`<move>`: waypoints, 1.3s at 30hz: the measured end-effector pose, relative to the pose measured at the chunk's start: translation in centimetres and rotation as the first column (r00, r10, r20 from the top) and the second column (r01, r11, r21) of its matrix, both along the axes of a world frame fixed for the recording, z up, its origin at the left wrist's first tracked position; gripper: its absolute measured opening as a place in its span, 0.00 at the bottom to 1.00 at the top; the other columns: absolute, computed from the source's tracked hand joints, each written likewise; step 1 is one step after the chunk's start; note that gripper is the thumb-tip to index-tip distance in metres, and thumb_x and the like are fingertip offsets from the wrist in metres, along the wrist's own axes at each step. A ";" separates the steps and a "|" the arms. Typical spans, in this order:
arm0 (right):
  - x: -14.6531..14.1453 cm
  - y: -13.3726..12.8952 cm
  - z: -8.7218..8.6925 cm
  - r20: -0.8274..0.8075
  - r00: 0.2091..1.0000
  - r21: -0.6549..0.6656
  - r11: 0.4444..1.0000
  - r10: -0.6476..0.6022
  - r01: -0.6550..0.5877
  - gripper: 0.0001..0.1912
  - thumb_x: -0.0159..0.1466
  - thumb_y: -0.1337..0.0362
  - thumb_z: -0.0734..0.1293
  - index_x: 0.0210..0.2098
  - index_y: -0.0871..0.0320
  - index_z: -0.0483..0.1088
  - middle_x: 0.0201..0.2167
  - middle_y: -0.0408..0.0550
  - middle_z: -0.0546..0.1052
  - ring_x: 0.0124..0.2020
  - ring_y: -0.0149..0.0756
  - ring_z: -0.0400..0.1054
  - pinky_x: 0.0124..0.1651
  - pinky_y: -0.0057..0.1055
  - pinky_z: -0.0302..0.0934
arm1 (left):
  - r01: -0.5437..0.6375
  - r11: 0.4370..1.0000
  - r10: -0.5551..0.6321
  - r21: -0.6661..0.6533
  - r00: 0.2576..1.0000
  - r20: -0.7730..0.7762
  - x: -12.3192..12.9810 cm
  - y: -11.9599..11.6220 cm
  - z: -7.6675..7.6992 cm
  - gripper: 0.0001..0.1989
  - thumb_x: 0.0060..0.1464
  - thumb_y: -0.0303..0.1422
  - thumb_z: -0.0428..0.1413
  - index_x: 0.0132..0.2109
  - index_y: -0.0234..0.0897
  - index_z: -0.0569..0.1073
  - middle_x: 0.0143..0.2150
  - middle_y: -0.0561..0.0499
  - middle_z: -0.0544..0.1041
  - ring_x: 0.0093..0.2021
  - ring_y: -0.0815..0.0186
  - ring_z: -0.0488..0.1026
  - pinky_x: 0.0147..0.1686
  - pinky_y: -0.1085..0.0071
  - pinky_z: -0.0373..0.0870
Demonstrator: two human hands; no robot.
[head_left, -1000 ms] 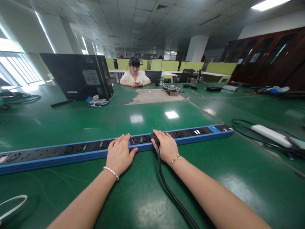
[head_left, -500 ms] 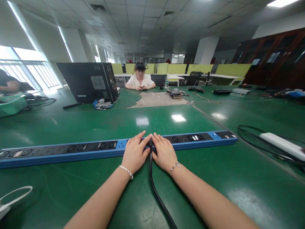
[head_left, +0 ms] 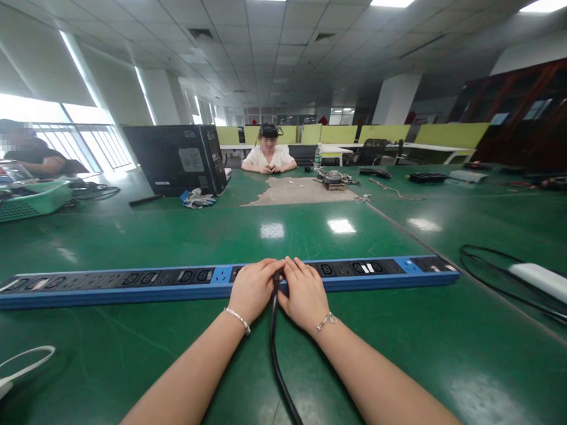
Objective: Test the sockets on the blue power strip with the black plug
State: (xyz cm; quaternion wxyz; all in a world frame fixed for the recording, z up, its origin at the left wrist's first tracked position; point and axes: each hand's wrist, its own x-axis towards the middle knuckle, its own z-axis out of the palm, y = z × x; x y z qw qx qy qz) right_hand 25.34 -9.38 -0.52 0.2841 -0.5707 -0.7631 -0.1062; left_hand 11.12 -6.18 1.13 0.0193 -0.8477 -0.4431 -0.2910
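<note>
A long blue power strip with black sockets lies across the green table. At its middle, my left hand and my right hand close in from both sides on the plug end of a thick black cable. The fingers of both hands are pressed together around the plug, which they partly cover. The plug sits over the strip's top face; whether it is in a socket is hidden. From there the cable runs down toward the near edge of the view.
A black computer case stands behind on the left, with gloves beside it. A green basket is at the far left. A white power strip lies right. A person sits opposite, another sits far left.
The view has shifted slightly, and the strip's right end looks a little lower. My left fingers have drawn in closer over the plug, and my right hand remains beside it.
</note>
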 end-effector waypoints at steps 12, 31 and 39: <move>0.0 0.0 0.2 0.006 1.000 -0.038 0.999 -0.010 0.010 0.25 0.59 0.61 0.61 0.56 0.61 0.63 0.58 0.53 0.65 0.60 0.44 0.54 0.59 0.41 0.48 | 0.025 0.996 -0.023 0.086 1.000 -0.018 -0.1 0.0 -0.7 0.20 0.54 0.23 0.48 0.53 0.43 0.69 0.50 0.50 0.74 0.47 0.67 0.71 0.50 0.69 0.67; -0.1 0.0 0.1 0.054 0.998 -0.068 0.997 -0.035 0.038 0.28 0.60 0.55 0.62 0.57 0.61 0.61 0.59 0.51 0.63 0.60 0.44 0.52 0.59 0.40 0.45 | -0.379 0.925 0.299 0.035 0.779 0.551 -8.8 1.8 2.7 0.15 0.56 0.37 0.50 0.48 0.40 0.71 0.47 0.50 0.76 0.45 0.64 0.73 0.49 0.66 0.68; 0.0 0.1 0.1 0.058 0.998 -0.048 0.998 -0.033 0.036 0.27 0.60 0.56 0.62 0.57 0.61 0.61 0.59 0.51 0.64 0.60 0.43 0.52 0.58 0.39 0.45 | -0.066 0.971 0.129 -0.229 0.954 0.270 -12.9 2.1 0.8 0.20 0.54 0.45 0.50 0.50 0.41 0.71 0.46 0.50 0.78 0.45 0.61 0.74 0.49 0.66 0.68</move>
